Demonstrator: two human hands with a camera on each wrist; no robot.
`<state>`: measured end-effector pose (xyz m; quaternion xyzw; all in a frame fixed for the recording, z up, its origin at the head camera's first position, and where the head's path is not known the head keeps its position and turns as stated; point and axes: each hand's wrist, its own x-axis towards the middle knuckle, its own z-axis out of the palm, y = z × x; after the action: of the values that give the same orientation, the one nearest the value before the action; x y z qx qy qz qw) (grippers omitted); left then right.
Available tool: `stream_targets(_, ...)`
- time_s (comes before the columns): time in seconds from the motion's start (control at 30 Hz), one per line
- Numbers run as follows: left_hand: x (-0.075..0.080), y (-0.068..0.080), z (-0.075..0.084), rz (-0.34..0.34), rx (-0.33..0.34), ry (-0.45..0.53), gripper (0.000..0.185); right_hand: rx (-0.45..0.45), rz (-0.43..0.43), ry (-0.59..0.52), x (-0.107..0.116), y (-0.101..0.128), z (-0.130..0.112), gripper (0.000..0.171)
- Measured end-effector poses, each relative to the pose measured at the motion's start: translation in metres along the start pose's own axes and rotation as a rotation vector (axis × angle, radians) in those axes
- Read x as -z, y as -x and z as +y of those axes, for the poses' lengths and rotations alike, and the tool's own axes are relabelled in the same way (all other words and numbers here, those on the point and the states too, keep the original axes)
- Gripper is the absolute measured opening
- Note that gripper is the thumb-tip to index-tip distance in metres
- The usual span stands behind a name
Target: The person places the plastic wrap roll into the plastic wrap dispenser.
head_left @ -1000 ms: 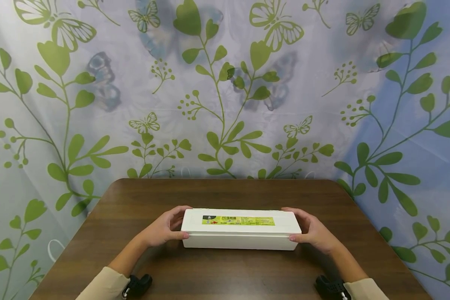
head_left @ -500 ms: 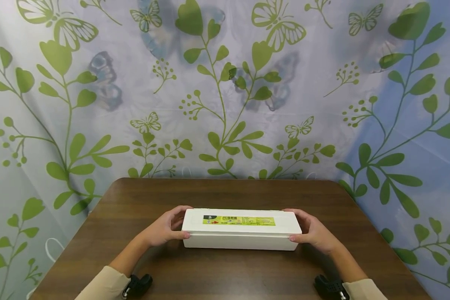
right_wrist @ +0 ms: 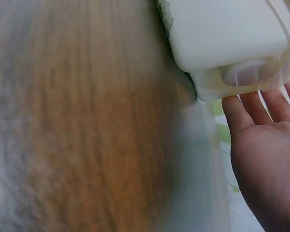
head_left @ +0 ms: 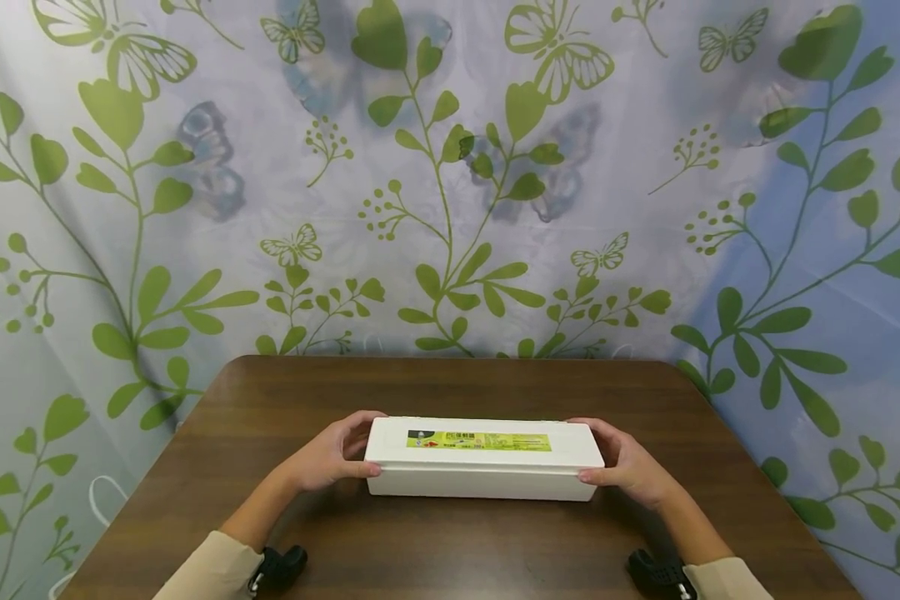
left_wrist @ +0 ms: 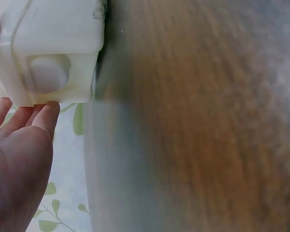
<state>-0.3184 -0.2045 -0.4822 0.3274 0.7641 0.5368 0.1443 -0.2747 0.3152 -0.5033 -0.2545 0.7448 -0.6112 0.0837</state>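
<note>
On the brown wooden table (head_left: 450, 550), near the front edge and about midway across, lies a long white box (head_left: 483, 471) with its long side facing the person. A yellow-green label (head_left: 478, 441) runs along the middle of its lid.

At the left end of the box, the left hand (head_left: 327, 457) cups the short side: the fingers curl over the far top corner and the thumb presses against the near edge. From the left wrist view the fingers (left_wrist: 24, 116) lie close together against the end wall, just under a round recess moulded into the plastic. A beige sleeve (head_left: 208, 571) covers the forearm, with a black strap at the wrist.

At the right end, the right hand (head_left: 630, 467) holds the box the same way, fingers wrapped over the far corner and thumb laid on the near edge. The right wrist view shows the fingers (right_wrist: 261, 108) side by side, their tips touching the end wall below a similar recess. So the box sits clamped between the two hands, flat on the table.

Behind the table hangs a pale curtain (head_left: 195, 208) printed with green leaves and butterflies.
</note>
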Motion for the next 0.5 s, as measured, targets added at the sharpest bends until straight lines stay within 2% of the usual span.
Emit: stream_targets(0.5,-0.0008,-0.0004,-0.0045,-0.044,-0.028,0.071,0.076,-0.022,-0.016,0.001,-0.0014,-0.0006,-0.0044,0.074)
